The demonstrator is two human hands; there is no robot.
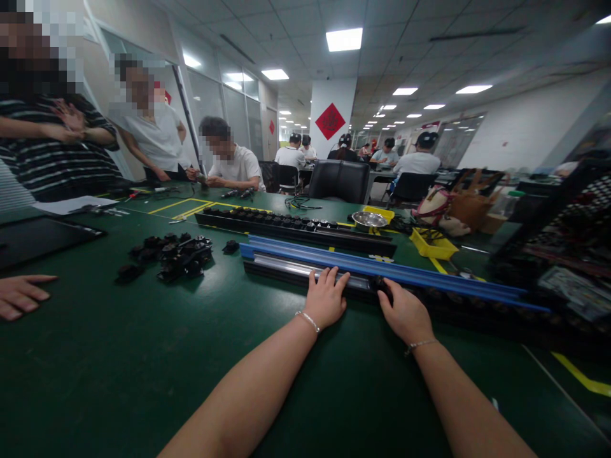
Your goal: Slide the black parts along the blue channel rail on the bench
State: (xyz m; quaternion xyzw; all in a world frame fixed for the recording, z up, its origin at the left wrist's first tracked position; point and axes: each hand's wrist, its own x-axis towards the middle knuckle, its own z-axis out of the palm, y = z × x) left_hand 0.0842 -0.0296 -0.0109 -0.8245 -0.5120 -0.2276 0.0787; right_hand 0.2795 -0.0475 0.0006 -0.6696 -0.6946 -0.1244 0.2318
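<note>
Green bench (143,369), bright shared office, people seated farther back. Long black rail (281,266) lies across the middle, blue strip (363,264) running along its far side. Left hand (327,298): grasping nothing, fingers spread on the rail, likely to steady it. Right hand (405,312): grip closed round a small black part (379,282) at the rail, probably pinched to keep it aligned. Loose black pile (184,256) sits left, presumably for easy reach. Second black rail (344,240) farther off, carrying small dark pieces; metal bowl (370,219) near its right end. Co-worker's hand (19,297) at left edge, well apart.
</note>
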